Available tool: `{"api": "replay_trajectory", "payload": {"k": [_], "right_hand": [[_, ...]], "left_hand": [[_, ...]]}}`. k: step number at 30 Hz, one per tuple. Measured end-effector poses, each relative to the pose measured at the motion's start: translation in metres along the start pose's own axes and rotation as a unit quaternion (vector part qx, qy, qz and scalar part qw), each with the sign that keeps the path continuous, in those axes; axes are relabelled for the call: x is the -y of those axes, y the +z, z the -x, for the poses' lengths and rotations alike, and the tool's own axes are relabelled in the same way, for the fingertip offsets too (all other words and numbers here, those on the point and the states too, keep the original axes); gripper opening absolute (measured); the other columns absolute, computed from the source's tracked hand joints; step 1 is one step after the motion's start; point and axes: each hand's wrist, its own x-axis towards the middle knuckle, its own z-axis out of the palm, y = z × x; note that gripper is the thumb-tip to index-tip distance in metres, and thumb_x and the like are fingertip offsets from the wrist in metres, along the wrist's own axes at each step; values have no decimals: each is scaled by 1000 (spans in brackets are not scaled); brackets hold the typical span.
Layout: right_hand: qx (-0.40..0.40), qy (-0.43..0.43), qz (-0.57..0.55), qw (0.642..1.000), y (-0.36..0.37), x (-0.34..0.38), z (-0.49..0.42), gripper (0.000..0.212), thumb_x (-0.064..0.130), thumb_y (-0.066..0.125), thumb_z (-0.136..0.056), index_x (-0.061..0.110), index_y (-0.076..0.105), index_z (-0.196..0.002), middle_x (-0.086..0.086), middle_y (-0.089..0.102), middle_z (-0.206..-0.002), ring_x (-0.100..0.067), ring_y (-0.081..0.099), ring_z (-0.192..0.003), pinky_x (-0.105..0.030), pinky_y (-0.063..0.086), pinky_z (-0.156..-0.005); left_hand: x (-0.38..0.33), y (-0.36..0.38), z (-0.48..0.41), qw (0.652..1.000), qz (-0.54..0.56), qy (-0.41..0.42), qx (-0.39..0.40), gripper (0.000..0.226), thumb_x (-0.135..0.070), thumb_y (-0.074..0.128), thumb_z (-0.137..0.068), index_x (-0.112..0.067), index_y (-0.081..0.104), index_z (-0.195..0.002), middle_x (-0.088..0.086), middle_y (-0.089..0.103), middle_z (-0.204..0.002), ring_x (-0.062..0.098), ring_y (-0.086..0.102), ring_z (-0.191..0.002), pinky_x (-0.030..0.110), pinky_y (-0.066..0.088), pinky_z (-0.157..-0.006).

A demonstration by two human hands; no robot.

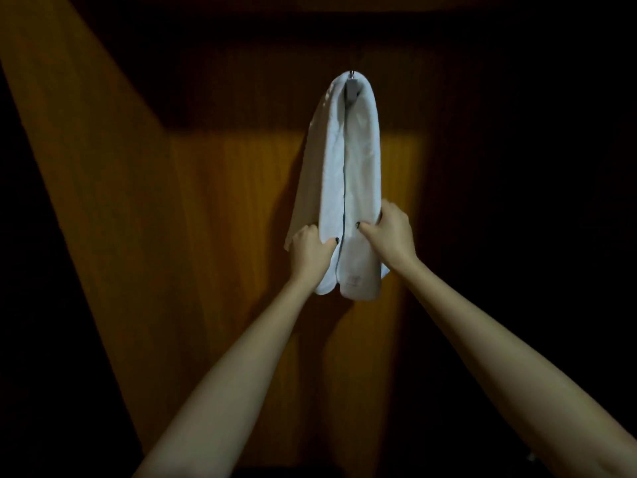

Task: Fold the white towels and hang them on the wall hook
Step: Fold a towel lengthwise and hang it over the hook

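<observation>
The white towel (348,174) hangs draped over the wall hook (351,86) against the wooden wall (224,201), its two halves falling side by side with a dark seam between them. Its long axis runs straight up and down, fold at the top, loose ends pointing at the floor. My left hand (310,251) grips the left half near the bottom, thumb on the front and fingers curled behind; my right hand (389,232) pinches the right half the same way. I judge it soft, light and limp, likely to slide off if tugged unevenly, so holding both lower edges suits it.
</observation>
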Motion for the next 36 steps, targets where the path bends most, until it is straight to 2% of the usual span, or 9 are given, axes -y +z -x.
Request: {"api": "replay_trajectory", "payload": {"k": [9,11,15,21,24,27,30,34,36], "right_hand": [[14,116,-2,993,28,-37,57,32,16,64,-86,7,41,-107,-7,56,-99,-27,62,-88,-39,54,-65],[17,129,-31,991,34,-42,66,37,16,67,-84,8,42,-110,-4,55,-99,-23,60,-88,-34,53,-64],[8,107,-27,994,44,-55,76,24,15,66,-83,4,55,-102,-7,53,-100,-20,52,-87,-29,41,-64],[-55,68,-76,993,54,-64,78,14,4,56,-87,11,44,-90,3,52,-76,-17,54,-64,-36,45,-50],[-34,52,-65,996,61,-69,86,14,6,54,-93,10,48,-105,0,58,-79,-19,58,-63,-42,49,-50],[-20,30,-80,996,65,-69,97,22,7,53,-93,13,49,-114,1,59,-79,-15,57,-62,-35,46,-50],[7,35,-110,993,59,-62,105,29,16,57,-93,22,48,-120,4,62,-88,-11,60,-73,-32,50,-60],[58,62,-106,991,38,-55,127,56,17,63,-92,16,37,-142,-4,58,-128,-19,59,-112,-36,53,-90],[76,74,-81,991,26,-52,149,66,12,65,-91,11,32,-147,-7,49,-143,-21,48,-129,-36,44,-105]], "left_hand": [[31,18,41,989,109,-99,32,42,-14,65,-86,0,49,-123,18,58,-119,33,56,-110,32,47,-82],[36,23,46,988,105,-113,22,46,-18,63,-89,-1,46,-127,20,56,-122,34,53,-113,39,48,-89],[42,31,50,989,76,-124,-3,46,-22,58,-94,-3,46,-134,17,55,-124,32,53,-114,33,47,-84],[58,38,56,997,21,-67,-23,29,-23,59,-94,6,60,-99,19,66,-94,27,65,-82,21,39,-59],[64,41,58,997,38,-70,-19,35,-27,59,-93,7,60,-87,16,63,-81,26,61,-74,20,33,-56],[63,44,61,994,69,-80,4,42,-32,62,-91,10,62,-87,20,65,-85,28,61,-76,29,39,-61],[58,42,69,990,112,-85,2,36,-26,66,-87,9,63,-89,21,66,-85,23,56,-72,19,31,-56],[55,33,93,989,122,-75,37,22,-23,65,-88,-2,61,-93,11,66,-89,25,62,-82,14,38,-57],[55,24,117,989,117,-72,62,29,-21,61,-90,-7,60,-115,10,66,-110,25,61,-104,17,47,-82]]}}
